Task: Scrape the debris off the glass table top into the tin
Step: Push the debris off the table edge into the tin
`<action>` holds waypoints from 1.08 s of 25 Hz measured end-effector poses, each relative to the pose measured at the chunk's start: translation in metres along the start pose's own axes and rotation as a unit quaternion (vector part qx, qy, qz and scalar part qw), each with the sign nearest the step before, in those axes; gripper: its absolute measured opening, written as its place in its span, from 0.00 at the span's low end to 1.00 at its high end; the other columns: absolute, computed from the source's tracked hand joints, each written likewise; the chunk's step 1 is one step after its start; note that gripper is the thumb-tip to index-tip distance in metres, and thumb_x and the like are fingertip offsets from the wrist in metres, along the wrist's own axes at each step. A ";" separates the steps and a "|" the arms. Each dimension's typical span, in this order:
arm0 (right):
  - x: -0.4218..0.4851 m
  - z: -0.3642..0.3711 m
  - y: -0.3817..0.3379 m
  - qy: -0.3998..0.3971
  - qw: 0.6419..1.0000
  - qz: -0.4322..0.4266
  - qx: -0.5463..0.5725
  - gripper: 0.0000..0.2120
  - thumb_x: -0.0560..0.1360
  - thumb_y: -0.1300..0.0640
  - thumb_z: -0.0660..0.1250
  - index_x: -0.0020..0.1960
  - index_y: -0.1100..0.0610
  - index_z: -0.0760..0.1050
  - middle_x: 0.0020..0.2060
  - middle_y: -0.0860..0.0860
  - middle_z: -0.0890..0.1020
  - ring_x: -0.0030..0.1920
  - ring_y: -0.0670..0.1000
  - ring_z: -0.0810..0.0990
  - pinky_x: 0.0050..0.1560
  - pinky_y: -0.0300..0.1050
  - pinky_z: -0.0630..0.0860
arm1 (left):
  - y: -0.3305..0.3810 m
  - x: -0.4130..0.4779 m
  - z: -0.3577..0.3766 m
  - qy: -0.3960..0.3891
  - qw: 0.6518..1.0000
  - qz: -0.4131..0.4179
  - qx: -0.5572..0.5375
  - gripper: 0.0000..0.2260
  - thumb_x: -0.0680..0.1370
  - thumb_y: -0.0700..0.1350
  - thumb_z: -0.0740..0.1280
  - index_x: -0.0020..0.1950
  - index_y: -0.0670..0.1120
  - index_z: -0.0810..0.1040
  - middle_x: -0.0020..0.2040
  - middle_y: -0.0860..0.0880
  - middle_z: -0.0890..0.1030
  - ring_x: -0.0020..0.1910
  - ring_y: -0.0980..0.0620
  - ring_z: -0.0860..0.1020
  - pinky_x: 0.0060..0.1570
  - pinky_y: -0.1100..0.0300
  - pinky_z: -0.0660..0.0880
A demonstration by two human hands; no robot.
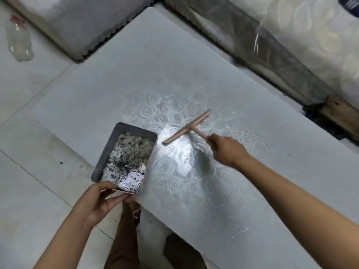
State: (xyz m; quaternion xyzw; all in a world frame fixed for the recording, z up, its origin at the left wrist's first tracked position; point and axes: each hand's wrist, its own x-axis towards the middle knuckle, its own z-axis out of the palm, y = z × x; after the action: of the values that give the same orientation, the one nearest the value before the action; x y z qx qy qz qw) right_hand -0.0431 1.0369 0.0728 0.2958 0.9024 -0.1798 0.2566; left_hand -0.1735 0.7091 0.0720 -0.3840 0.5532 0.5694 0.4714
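Mid-frame, the right hand curls round the scraper while the left hand pinches the tin at the table top edge; tip it and debris could spill onto the floor.

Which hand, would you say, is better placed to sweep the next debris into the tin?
Right. The right hand grips the scraper, with its blade close beside the tin; the left hand is occupied holding the tin at the edge of the glass table top.
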 end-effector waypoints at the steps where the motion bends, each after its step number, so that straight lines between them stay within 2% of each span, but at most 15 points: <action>1: -0.028 0.014 0.019 -0.003 1.000 0.000 0.017 0.12 0.81 0.50 0.54 0.60 0.49 0.71 0.51 0.58 0.80 0.48 0.60 0.79 0.43 0.49 0.73 | -0.006 -0.001 0.006 -0.003 1.000 0.001 -0.002 0.10 0.74 0.29 0.57 0.52 0.37 0.73 0.61 0.37 0.73 0.62 0.29 0.73 0.38 0.40 0.76; 4: -0.103 0.043 0.075 -0.015 1.000 0.007 0.019 0.15 0.81 0.46 0.50 0.64 0.45 0.69 0.49 0.55 0.79 0.48 0.60 0.79 0.44 0.49 0.75 | -0.027 -0.002 0.021 -0.001 1.000 0.013 0.000 0.10 0.74 0.29 0.57 0.50 0.38 0.73 0.64 0.35 0.73 0.57 0.29 0.76 0.39 0.42 0.78; 7: -0.151 0.060 0.115 -0.020 1.000 0.015 -0.010 0.16 0.81 0.45 0.48 0.66 0.43 0.66 0.46 0.52 0.77 0.45 0.58 0.79 0.41 0.48 0.73 | -0.049 -0.004 0.034 0.001 1.000 0.013 0.003 0.14 0.73 0.30 0.57 0.57 0.38 0.72 0.64 0.33 0.73 0.49 0.28 0.78 0.40 0.44 0.78; 11: -0.181 0.045 0.146 0.028 0.998 0.048 0.034 0.18 0.80 0.43 0.52 0.68 0.40 0.66 0.48 0.52 0.80 0.48 0.60 0.80 0.44 0.51 0.75 | -0.076 -0.016 0.053 -0.007 1.000 0.005 0.001 0.13 0.74 0.30 0.56 0.56 0.38 0.72 0.62 0.33 0.74 0.45 0.27 0.78 0.40 0.46 0.79; 14: -0.139 0.011 0.166 0.086 0.990 0.069 0.087 0.15 0.80 0.47 0.56 0.65 0.46 0.71 0.52 0.57 0.82 0.51 0.61 0.80 0.49 0.53 0.76 | -0.093 -0.023 0.063 -0.008 1.000 -0.003 0.011 0.15 0.74 0.30 0.57 0.59 0.38 0.71 0.62 0.33 0.74 0.46 0.26 0.78 0.40 0.45 0.79; 16: -0.082 -0.019 0.167 0.104 0.982 0.080 0.136 0.14 0.81 0.52 0.57 0.65 0.51 0.73 0.53 0.59 0.81 0.51 0.62 0.79 0.50 0.52 0.75 | -0.101 -0.026 0.077 -0.009 0.999 -0.001 0.031 0.12 0.73 0.31 0.57 0.55 0.36 0.72 0.60 0.33 0.75 0.44 0.26 0.79 0.40 0.44 0.78; 19: -0.015 -0.043 0.147 0.082 0.963 0.105 0.232 0.15 0.79 0.54 0.57 0.64 0.52 0.74 0.46 0.58 0.79 0.41 0.58 0.77 0.41 0.48 0.76 | -0.108 -0.026 0.089 -0.018 0.999 -0.004 0.051 0.07 0.73 0.31 0.57 0.46 0.36 0.73 0.54 0.36 0.78 0.41 0.29 0.81 0.39 0.45 0.79; 21: -0.006 -0.029 0.142 0.076 0.969 0.119 0.201 0.15 0.78 0.57 0.58 0.62 0.54 0.74 0.47 0.58 0.79 0.40 0.58 0.77 0.41 0.48 0.76 | -0.111 -0.021 0.101 -0.022 0.997 0.001 0.068 0.08 0.74 0.31 0.57 0.49 0.36 0.74 0.54 0.37 0.78 0.47 0.28 0.80 0.39 0.45 0.79; 24: -0.054 0.024 0.129 0.063 0.979 0.126 0.145 0.14 0.78 0.60 0.56 0.62 0.57 0.71 0.44 0.58 0.79 0.42 0.58 0.78 0.41 0.48 0.74 | -0.113 -0.012 0.110 -0.021 0.995 -0.008 0.099 0.10 0.75 0.31 0.57 0.53 0.36 0.72 0.57 0.37 0.77 0.57 0.28 0.75 0.40 0.45 0.78; 27: -0.132 0.073 0.124 0.054 0.972 0.144 0.175 0.12 0.80 0.58 0.54 0.61 0.55 0.70 0.45 0.59 0.80 0.45 0.61 0.79 0.40 0.49 0.71 | -0.114 -0.013 0.117 -0.034 0.991 -0.008 0.126 0.08 0.75 0.30 0.56 0.49 0.35 0.73 0.53 0.38 0.78 0.58 0.29 0.75 0.40 0.46 0.78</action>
State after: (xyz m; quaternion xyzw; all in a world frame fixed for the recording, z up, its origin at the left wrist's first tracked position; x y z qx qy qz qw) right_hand 0.1517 1.0381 0.0681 0.4722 0.8173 -0.2802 0.1749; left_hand -0.0510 0.8169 0.0645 -0.3061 0.6010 0.5040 0.5395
